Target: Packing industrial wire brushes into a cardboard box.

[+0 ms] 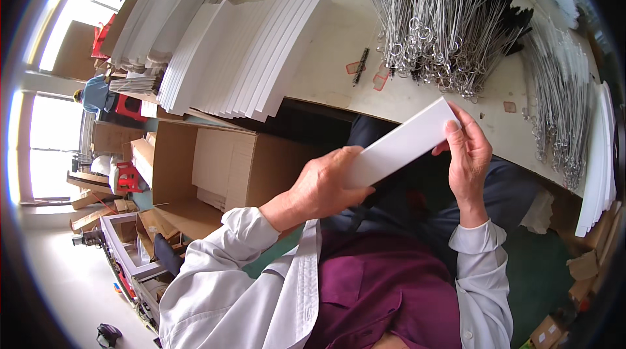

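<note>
A long, narrow white box [407,142] is held at a slant over my lap, in front of the table edge. My left hand [326,183] wraps round its lower left end. At the upper right end, my right hand [467,147] grips it with the thumb on the near face and the fingers behind. What is inside the box, if anything, cannot be seen. Beyond it on the table lies a big heap of thin wire brushes [437,29] with black bristles and ring ends. One small dark brush [360,66] lies apart, by reddish clear plastic bits [381,77].
Rows of similar white boxes [261,49] lie at the table's left. An opened cardboard carton [274,170] with white boxes inside stands below them. More wire brushes [561,101] and white strips [598,160] lie at the right. Far left, a person in blue [98,93] is near red stools.
</note>
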Available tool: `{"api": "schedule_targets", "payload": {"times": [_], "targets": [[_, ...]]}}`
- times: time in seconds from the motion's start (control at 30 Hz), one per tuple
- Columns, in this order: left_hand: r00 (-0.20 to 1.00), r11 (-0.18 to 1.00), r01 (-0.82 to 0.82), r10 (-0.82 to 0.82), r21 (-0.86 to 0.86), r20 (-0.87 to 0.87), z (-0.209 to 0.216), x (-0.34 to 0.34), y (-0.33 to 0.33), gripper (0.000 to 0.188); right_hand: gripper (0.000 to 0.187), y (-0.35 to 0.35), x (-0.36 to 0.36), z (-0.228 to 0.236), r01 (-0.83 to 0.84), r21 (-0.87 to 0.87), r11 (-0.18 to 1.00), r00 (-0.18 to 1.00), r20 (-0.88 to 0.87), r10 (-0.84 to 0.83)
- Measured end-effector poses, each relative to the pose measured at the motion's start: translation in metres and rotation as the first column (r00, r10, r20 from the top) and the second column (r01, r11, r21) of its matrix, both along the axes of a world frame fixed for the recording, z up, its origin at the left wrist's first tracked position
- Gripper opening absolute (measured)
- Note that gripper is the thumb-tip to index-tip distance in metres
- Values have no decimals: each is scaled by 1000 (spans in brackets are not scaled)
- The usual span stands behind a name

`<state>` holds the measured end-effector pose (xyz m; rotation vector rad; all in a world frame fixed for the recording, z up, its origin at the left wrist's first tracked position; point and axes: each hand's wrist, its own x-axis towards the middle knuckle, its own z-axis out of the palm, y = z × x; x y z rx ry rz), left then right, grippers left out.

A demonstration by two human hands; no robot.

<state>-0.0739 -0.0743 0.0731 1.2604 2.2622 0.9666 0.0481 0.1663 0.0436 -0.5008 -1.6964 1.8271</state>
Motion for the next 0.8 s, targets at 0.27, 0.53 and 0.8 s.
{"api": "schedule_targets", "payload": {"times": [0.27,0.53,0.8], "targets": [[908,924,-377,353,-71,-228,20,-65,22,60,23,43,9,-9,223,404,887,961,60,-269],[804,869,-458,316,-188,-503,6,-137,58,56,15,66,15,-35,280,523,805,918,100,-384],[734,905,-353,111,-237,-670,41,-118,86,41,13,64,15,-38,297,564,770,911,75,-406]]}}
